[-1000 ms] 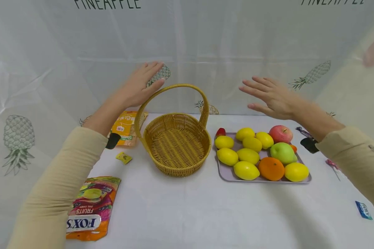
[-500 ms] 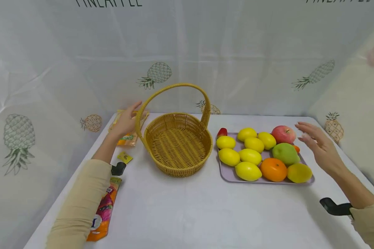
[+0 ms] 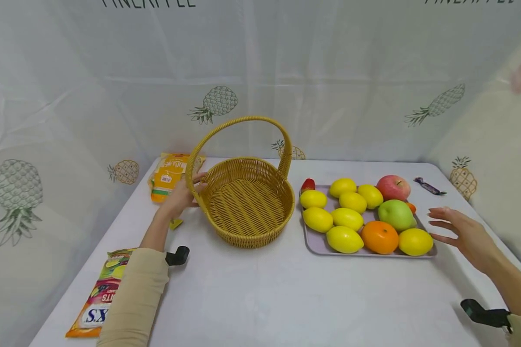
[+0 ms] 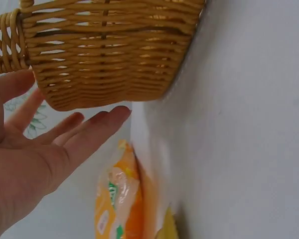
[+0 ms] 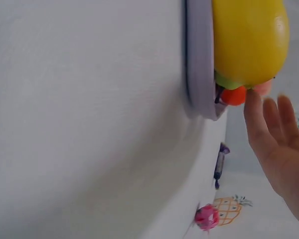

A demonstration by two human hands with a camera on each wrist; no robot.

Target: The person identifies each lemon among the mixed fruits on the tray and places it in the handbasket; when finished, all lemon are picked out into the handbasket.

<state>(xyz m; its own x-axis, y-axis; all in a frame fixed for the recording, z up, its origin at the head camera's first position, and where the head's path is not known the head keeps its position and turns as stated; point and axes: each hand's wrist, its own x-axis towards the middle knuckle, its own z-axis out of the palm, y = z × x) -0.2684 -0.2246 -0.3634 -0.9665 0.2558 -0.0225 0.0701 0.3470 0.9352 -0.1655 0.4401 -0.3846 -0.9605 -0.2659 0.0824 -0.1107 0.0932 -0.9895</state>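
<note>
A golden wicker basket (image 3: 249,236) with a tall arched handle stands on the table in the head view. My left hand (image 3: 183,196) is at its left side, fingertips right at the foot of the handle. In the left wrist view the fingers (image 4: 97,130) stretch out loosely along the woven wall. My right hand (image 3: 473,238) hovers beside the right end of a lilac tray (image 3: 314,246), holding nothing, its fingers apart. On that tray lie several lemons (image 3: 345,240), an orange (image 3: 379,237), a green fruit (image 3: 396,215) and a red apple (image 3: 392,188).
Behind my left hand lie orange snack packets (image 3: 167,179), with a small yellow sachet (image 3: 176,223) partly hidden. A Fox's candy bag (image 3: 97,299) lies under my left sleeve. At the back right is a purple wrapped candy (image 3: 430,186); a pink lollipop (image 5: 207,217) shows in the right wrist view.
Both hands have come down from above the table. My left hand has moved over the snack packets to the basket's handle; my right hand has lowered to the tray's right side.
</note>
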